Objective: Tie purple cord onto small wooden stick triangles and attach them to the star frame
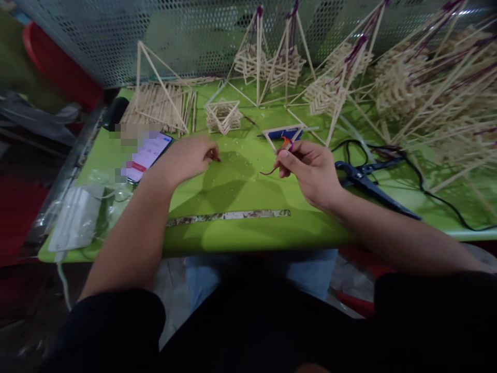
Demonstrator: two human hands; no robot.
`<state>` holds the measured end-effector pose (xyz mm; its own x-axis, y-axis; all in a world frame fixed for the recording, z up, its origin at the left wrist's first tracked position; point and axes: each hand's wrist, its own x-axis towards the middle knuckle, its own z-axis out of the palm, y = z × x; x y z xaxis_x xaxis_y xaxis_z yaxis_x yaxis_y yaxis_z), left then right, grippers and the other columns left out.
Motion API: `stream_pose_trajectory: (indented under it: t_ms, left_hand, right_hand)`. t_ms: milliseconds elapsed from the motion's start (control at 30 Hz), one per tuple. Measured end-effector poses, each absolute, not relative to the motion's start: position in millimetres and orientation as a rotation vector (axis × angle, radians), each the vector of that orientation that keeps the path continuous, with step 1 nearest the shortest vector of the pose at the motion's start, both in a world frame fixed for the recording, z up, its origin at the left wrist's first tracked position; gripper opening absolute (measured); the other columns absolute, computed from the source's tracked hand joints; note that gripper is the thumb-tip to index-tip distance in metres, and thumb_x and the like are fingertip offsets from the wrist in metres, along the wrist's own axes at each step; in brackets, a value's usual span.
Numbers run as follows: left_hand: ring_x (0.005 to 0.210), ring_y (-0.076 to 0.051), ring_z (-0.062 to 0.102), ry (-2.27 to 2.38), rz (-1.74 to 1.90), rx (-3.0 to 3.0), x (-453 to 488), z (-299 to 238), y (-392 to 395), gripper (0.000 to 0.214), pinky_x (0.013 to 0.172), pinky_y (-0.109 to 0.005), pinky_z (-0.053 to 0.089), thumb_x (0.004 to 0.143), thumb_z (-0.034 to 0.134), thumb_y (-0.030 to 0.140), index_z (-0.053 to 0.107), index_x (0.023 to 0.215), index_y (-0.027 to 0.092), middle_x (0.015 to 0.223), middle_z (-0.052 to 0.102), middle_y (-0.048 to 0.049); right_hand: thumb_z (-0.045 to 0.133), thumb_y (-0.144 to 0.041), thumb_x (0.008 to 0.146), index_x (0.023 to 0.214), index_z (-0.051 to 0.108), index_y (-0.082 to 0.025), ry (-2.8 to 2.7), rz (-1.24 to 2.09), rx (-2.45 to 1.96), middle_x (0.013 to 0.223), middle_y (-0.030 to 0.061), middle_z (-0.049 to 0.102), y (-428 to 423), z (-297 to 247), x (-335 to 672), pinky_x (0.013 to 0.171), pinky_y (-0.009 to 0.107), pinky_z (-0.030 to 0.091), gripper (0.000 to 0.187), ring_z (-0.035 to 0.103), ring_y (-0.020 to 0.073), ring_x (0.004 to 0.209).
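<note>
My right hand (308, 168) is closed in a pinch on a thin dark red cord (267, 173), whose loose end curls out to the left below the fingers. A purple bit shows above the fingertips. Just behind this hand lies a blue glue gun (280, 134) with an orange trigger, and light wooden sticks (271, 141) joined at an angle cross it. My left hand (188, 158), slightly blurred, is held over the table with its fingers curled together. A small dark reddish bit shows at its fingertips, too small to name. Beyond it sits a stacked stick basket (224, 116).
Stick frames with hanging stacked baskets (285, 67) crowd the back and right of the green table (233, 238). Loose sticks (159, 106) and a stick pyramid stand back left. A phone (149, 155) and white power strip (75, 217) lie left; black-handled pliers (365, 178) and a black cable lie right.
</note>
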<state>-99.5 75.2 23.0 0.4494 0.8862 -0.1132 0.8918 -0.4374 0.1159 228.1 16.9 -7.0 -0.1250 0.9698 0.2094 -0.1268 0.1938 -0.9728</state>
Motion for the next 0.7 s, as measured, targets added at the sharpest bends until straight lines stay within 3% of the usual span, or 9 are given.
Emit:
stream_pose_trajectory:
  t_ms: [100,233,367,533,700]
  left_hand:
    - [0.11,-0.027,0.069,1.576,-0.066,2.594,-97,23,77,0.029,0.103,-0.041,0.054,0.107,0.068,0.018,0.084,0.131,0.017,0.13,0.08,-0.0126]
    - [0.122,-0.029,0.068,1.56,-0.068,2.633,-97,21,79,0.026,0.118,-0.048,0.05,0.113,0.062,0.02,0.087,0.119,0.018,0.129,0.081,-0.0116]
    - [0.134,-0.035,0.068,1.757,0.238,2.578,-96,24,75,0.018,0.123,-0.057,0.049,0.108,0.068,0.021,0.083,0.117,0.019,0.132,0.082,-0.0117]
    - [0.112,-0.022,0.08,1.739,1.032,2.181,-103,26,73,0.011,0.106,-0.048,0.062,0.108,0.071,0.031,0.076,0.117,0.027,0.119,0.087,-0.0039]
    - [0.104,-0.015,0.077,1.642,1.291,1.87,-111,24,81,0.039,0.091,-0.041,0.06,0.093,0.094,0.054,0.071,0.118,0.036,0.103,0.085,0.0082]
  right_hand:
    - [0.102,-0.07,0.087,0.09,0.082,-0.022,-1.314,1.224,-0.907,0.08,0.0011,0.081,18,-9,229,0.058,0.024,0.06,0.051,0.067,0.0098,0.061]
    - [0.101,-0.069,0.088,0.09,0.082,-0.022,-1.327,1.233,-0.901,0.08,0.0009,0.081,19,-8,230,0.058,0.024,0.061,0.05,0.067,0.0098,0.061]
    - [0.101,-0.068,0.089,0.089,0.082,-0.022,-1.335,1.216,-0.896,0.081,0.0016,0.081,19,-6,231,0.058,0.025,0.061,0.05,0.067,0.0097,0.061]
    - [0.102,-0.068,0.088,0.089,0.082,-0.022,-1.316,1.225,-0.885,0.08,0.0013,0.082,20,-5,232,0.058,0.025,0.06,0.051,0.067,0.0096,0.061]
    - [0.103,-0.068,0.087,0.088,0.082,-0.022,-1.301,1.242,-0.893,0.08,0.0012,0.082,20,-3,233,0.058,0.025,0.06,0.05,0.067,0.0098,0.061]
